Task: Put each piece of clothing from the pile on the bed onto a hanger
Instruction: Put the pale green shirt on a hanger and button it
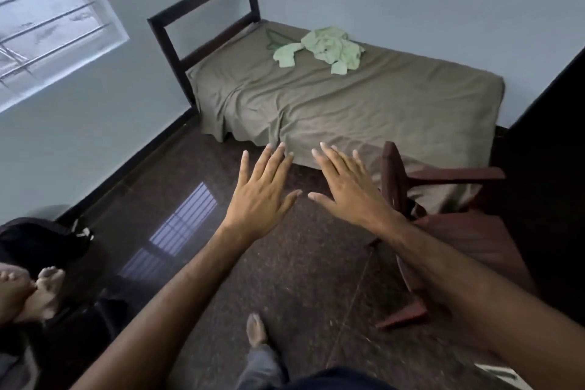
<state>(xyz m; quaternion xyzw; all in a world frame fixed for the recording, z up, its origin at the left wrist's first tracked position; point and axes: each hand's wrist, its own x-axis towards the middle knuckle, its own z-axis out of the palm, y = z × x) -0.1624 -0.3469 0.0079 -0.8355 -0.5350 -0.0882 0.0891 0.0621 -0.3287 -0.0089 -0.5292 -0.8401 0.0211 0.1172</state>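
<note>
Our left hand (pixel 259 190) and right hand (pixel 345 187) hover flat, fingers spread, holding nothing. The crumpled pale-green soft cloth garments (pixel 329 47) lie well apart on the olive-sheeted bed (pixel 364 104), beside a thin green hanger (pixel 272 38). We could trip on the dark-red wooden chair (pixel 443 199) at right.

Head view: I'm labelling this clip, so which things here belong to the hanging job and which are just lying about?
For the job:
light green clothing on the bed
green hanger beside it
left hand and right hand, both open and empty

Just about:
red-brown chair
barred window
</note>
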